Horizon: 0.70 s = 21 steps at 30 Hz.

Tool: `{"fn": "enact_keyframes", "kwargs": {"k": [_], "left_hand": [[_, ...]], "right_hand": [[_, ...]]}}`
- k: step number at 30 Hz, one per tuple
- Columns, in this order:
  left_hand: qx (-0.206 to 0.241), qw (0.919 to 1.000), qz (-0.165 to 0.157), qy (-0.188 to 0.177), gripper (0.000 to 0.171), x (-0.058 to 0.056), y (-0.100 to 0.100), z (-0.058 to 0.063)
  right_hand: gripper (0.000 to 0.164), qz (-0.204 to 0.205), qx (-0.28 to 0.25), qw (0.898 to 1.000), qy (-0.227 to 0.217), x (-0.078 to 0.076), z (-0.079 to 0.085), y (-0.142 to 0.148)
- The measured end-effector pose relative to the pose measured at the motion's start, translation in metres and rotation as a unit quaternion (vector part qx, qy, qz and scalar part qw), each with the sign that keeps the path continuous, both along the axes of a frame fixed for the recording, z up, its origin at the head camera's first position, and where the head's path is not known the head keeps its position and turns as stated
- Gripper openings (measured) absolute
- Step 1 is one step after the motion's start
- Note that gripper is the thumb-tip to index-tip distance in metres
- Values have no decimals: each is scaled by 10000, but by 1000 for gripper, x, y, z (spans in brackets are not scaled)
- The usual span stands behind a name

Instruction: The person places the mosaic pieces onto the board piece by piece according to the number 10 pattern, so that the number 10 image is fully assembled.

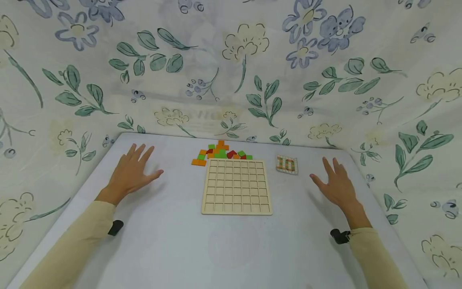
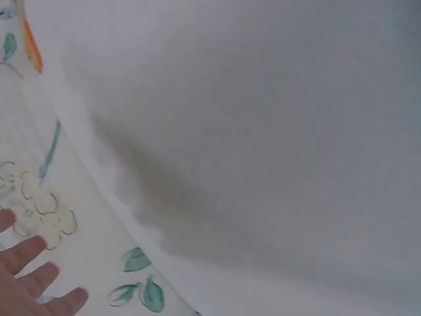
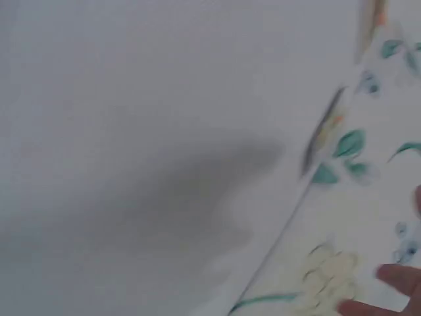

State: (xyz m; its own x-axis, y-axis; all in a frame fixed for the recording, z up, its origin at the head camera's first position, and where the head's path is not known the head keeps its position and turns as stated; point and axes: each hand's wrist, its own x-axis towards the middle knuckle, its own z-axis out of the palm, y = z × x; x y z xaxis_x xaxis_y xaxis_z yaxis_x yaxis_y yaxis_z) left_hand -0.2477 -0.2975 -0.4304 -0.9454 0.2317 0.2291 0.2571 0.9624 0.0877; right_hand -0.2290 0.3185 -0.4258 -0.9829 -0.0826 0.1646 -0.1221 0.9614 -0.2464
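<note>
My left hand [image 1: 131, 172] is held over the left side of the white table, fingers straight and spread, with nothing in it. On the right side my right hand [image 1: 335, 184] is likewise spread and holds nothing. Between them lies a pale wooden grid board [image 1: 237, 187] with square cells. Behind its far edge sit several loose puzzle pieces [image 1: 220, 153] in orange, green and red, partly overlapping. A small patterned card [image 1: 286, 164] in orange and green lies right of the board, nearest my right hand. The left wrist view shows only fingertips [image 2: 41, 280]; so does the right.
The white table [image 1: 173, 249] has its far edge against a hanging floral cloth [image 1: 213, 72], which also shows beyond both side edges. A dark band [image 1: 339, 236] sits at my right wrist, and another [image 1: 116, 227] at my left.
</note>
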Motion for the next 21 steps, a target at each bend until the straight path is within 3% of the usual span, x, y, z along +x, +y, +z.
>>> {"fn": "enact_keyframes", "kwargs": {"k": [3,6,12,17,21], "left_hand": [[243,9994,-223,-91,54,-6,15,9],[415,9974,-394,-431,34,-13,34,14],[894,9888,-462,-1102,27,-35,63,13],[1081,9807,-233,-1611,28,-50,78,6],[1079,9769,-89,-1842,28,-56,87,4]], "right_hand": [[67,240,-953,9947,-309,-3,4,-23],[57,375,-1671,9808,-927,-5,5,-55],[51,174,-2197,9517,-2138,-9,-5,-109],[44,229,-2074,9473,-2432,-13,-17,-129],[37,260,-1958,9571,-2119,-12,-24,-137]]}}
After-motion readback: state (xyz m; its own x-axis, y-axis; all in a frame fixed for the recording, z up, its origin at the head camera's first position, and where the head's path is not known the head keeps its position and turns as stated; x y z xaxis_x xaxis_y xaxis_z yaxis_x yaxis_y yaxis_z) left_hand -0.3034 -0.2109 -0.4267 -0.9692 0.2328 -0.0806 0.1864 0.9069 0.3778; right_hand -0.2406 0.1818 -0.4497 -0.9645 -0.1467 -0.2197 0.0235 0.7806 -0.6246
